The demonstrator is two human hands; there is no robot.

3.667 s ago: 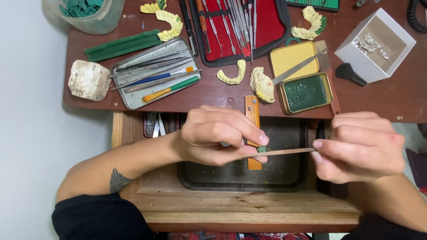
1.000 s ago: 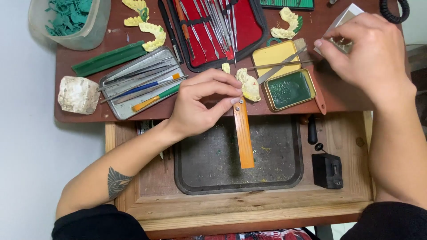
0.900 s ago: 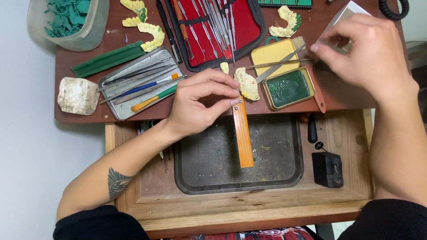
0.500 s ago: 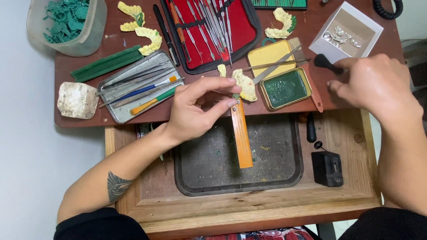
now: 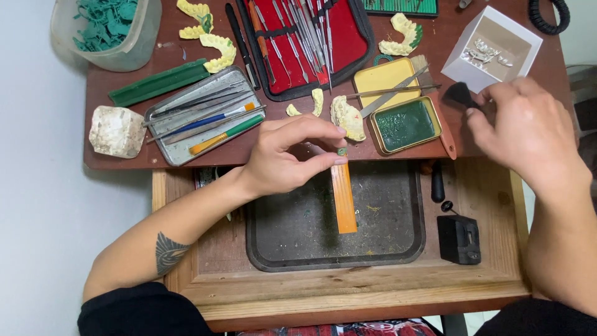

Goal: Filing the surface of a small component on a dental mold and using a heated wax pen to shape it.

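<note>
- A small green wax piece is pinched between the thumb and forefinger of the left hand, just over the front edge of the desk, apparently kept high and steady so that it can be worked on.
- An orange stick lies beneath those fingertips, its far end touching or just under the pinch and its near end resting in the dark metal tray sunk into the wooden frame; whether it is held as well cannot be told.
- A black-handled tool is grasped by the right hand near the desk's right edge, just beside the white box of small metal parts.
- A green-filled tin and its yellow lid sit between the two hands, within easy reach.
- Plaster tooth casts, a red instrument case and a tin of brushes are spread toward the back and left.
</note>
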